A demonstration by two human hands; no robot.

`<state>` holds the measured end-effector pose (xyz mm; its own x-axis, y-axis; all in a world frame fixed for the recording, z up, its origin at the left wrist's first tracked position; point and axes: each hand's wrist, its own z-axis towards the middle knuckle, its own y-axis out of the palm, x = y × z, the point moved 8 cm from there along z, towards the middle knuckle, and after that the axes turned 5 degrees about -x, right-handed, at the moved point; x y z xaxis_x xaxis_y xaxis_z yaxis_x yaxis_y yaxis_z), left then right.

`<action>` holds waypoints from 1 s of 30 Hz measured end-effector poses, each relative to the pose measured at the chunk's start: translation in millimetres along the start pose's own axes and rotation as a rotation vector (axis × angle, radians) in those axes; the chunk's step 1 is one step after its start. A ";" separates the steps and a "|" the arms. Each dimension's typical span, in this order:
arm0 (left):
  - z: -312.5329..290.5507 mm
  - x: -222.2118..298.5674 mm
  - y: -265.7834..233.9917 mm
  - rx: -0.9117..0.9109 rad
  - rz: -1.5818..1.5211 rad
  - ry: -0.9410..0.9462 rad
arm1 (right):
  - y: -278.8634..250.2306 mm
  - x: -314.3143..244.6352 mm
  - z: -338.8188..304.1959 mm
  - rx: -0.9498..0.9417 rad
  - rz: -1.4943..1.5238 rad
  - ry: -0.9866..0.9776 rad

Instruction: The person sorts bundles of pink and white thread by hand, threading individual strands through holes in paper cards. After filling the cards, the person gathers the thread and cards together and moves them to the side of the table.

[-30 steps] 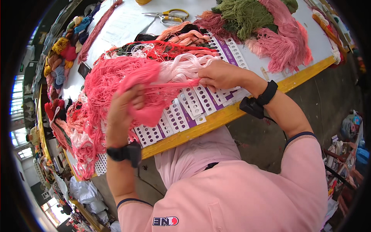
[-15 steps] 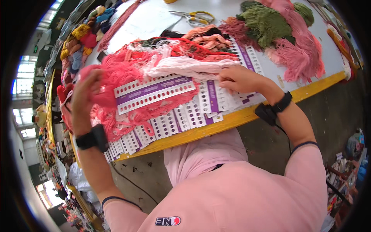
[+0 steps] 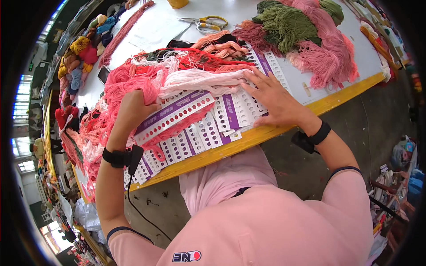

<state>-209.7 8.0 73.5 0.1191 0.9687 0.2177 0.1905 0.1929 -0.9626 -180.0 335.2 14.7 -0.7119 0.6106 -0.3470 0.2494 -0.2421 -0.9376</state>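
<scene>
A pale pink skein (image 3: 199, 82) lies across a pile of embroidery thread on the table. My left hand (image 3: 132, 113) is closed on coral-pink thread (image 3: 148, 86) by the skein's left end, with the thumb toward a punched card. That card (image 3: 177, 114) is white and purple with rows of holes, resting on more coral-pink thread. Spread fingers of my right hand (image 3: 277, 97) lie flat at the skein's right end and over neighbouring punched cards (image 3: 233, 113). Red thread (image 3: 199, 60) sits just behind the skein.
Yellow-handled scissors (image 3: 206, 23) lie farther back. Green thread (image 3: 290, 26) and dusty-pink thread (image 3: 326, 62) are heaped at the right. A yellow edge (image 3: 310, 106) borders the table's near side. Several coloured bundles (image 3: 86, 48) are at far left.
My left hand has moved right, bringing coral-pink thread against the pale skein's left end. The right hand has gone from curled to spread flat. The view has shifted slightly.
</scene>
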 end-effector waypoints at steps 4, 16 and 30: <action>4.5 -9.5 11.4 -0.298 -0.239 -0.054 | 1.4 2.1 -4.9 -0.049 0.004 -0.032; 10.6 -12.2 16.6 -0.321 -1.491 -0.252 | 6.0 -14.9 -11.8 0.081 -0.121 -0.149; 5.8 44.3 -4.3 -0.374 -1.960 0.051 | 0.1 -41.0 -1.8 0.217 -0.139 -0.066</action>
<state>-210.9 51.0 86.3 -0.4455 -0.4882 0.7505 0.2287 0.7484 0.6226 -149.6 311.5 28.8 -0.7727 0.6002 -0.2066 0.0049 -0.3198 -0.9475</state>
